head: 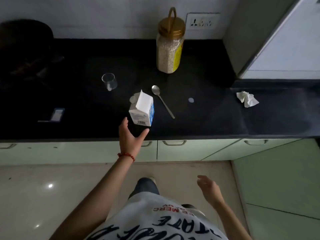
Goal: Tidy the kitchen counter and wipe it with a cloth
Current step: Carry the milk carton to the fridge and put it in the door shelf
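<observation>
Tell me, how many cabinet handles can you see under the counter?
4. One handle sits at far left, one is partly behind the left hand, one is just right of centre, and one is further right. More may lie outside the view.

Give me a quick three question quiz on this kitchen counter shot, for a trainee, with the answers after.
1. True or false: the left hand already grips the milk carton.
2. What lies just right of the carton: A) fork, B) spoon, C) knife?
3. What stands nearest the wall socket?

Key
1. False: its fingers are spread open just short of the carton. The right hand hangs open by the body.
2. B.
3. The grain jar with the gold lid. A glass cup and a crumpled tissue also sit on the counter.
</observation>
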A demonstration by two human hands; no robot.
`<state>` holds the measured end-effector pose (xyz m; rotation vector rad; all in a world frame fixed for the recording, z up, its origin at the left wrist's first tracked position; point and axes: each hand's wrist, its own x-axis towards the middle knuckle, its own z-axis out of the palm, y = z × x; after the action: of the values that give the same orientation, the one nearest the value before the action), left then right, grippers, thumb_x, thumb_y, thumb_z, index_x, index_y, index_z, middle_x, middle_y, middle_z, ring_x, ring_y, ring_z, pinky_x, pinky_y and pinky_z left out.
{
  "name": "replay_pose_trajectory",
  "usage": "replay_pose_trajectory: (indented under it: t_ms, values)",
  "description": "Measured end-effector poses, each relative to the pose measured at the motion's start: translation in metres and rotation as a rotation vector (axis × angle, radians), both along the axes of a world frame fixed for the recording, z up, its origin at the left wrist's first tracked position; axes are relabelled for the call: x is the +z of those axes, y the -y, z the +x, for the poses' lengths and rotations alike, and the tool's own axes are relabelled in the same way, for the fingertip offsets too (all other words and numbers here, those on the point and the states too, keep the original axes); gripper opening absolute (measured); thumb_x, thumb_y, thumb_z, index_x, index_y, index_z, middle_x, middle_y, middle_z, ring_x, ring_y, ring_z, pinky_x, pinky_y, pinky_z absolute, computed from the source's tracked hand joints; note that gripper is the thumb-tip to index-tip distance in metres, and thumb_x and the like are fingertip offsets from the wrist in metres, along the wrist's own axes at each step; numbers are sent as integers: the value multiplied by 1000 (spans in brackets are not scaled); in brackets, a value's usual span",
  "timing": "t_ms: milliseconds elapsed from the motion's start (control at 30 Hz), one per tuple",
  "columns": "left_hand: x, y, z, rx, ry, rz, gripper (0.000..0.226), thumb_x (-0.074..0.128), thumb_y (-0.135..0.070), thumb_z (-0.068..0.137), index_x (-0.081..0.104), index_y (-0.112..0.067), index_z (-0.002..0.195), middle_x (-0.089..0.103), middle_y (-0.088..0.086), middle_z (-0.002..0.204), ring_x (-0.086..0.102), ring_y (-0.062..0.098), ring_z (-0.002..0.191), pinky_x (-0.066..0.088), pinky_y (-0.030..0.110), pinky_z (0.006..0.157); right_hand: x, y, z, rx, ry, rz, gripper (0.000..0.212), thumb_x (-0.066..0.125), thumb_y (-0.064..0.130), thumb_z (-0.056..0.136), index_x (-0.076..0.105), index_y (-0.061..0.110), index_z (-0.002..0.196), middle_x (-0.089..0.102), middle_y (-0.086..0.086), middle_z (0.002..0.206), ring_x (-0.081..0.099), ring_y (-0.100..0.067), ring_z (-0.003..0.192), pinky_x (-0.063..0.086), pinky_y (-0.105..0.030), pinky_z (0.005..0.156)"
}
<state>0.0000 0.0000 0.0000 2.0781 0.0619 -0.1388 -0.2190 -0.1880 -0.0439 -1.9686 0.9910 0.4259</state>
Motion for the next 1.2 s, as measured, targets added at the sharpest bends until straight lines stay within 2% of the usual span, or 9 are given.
replay_pose_trajectory:
  t_ms: [233, 333, 467, 567, 733, 900, 967, 1100, 1200]
  values:
    - [-8, 33, 44, 79, 2, -138, 96, 85, -25, 58, 30, -5, 135, 46, 15, 134, 51, 24, 119, 49, 34, 95, 26, -8, 47, -100, 226, -79, 29, 52, 16, 91, 57, 11, 120, 62, 0, 106, 57, -12, 93, 43, -23, 80]
    - [-11, 38, 50, 129, 5, -164, 80, 81, -22, 63, 35, -3, 126, 52, 17, 128, 57, 26, 113, 54, 40, 88, 35, -10, 66, -108, 286, -112, 28, 52, 15, 91, 58, 12, 118, 60, 4, 102, 58, -12, 94, 43, -24, 82]
    - [0, 33, 57, 138, -36, -198, 63, 77, -16, 68, 40, -2, 117, 57, 18, 123, 61, 25, 107, 51, 26, 73, 38, -14, 82, -103, 311, -96, 28, 51, 15, 92, 57, 12, 119, 58, 6, 106, 58, -12, 96, 44, -24, 84]
    - [9, 14, 55, 125, -40, -248, 58, 76, -14, 70, 41, -4, 115, 58, 16, 122, 60, 19, 104, 53, 27, 72, 36, -14, 90, -47, 291, -79, 29, 52, 16, 91, 57, 12, 119, 60, 3, 109, 59, -13, 98, 43, -23, 83]
    - [23, -36, 27, 185, -16, -316, 56, 75, -3, 70, 43, -7, 115, 58, 5, 117, 59, 15, 103, 55, 10, 63, 27, -10, 103, 149, 241, -59, 30, 52, 19, 92, 55, 12, 120, 62, -3, 117, 55, -8, 95, 42, -20, 83]
    - [35, -88, -33, 473, 13, -214, 53, 78, -2, 66, 45, -7, 107, 58, 3, 113, 58, 15, 101, 51, 16, 68, 13, -13, 117, 437, 159, 3, 30, 51, 21, 92, 55, 14, 121, 62, -8, 121, 55, -10, 98, 41, -20, 85]
    - [36, -106, -66, 611, 14, -203, 51, 78, -2, 65, 44, -10, 102, 58, 2, 110, 58, 17, 98, 53, 11, 64, 7, -18, 122, 569, 116, 28, 30, 50, 21, 93, 55, 14, 121, 62, -8, 121, 57, -15, 103, 41, -21, 86]
    - [26, -132, -146, 853, -31, -152, 48, 81, -9, 64, 44, -27, 90, 58, 7, 105, 59, 24, 97, 55, 34, 77, -6, -30, 133, 859, 54, 18, 29, 49, 18, 93, 56, 13, 120, 64, -8, 120, 60, -22, 108, 45, -27, 89]
    - [16, -143, -213, 1065, -103, -146, 48, 82, -12, 63, 44, -16, 92, 57, 7, 103, 58, 26, 100, 55, 41, 79, -12, -50, 137, 1043, -4, 16, 30, 47, 17, 93, 55, 12, 122, 62, -10, 123, 57, -26, 112, 42, -29, 91]
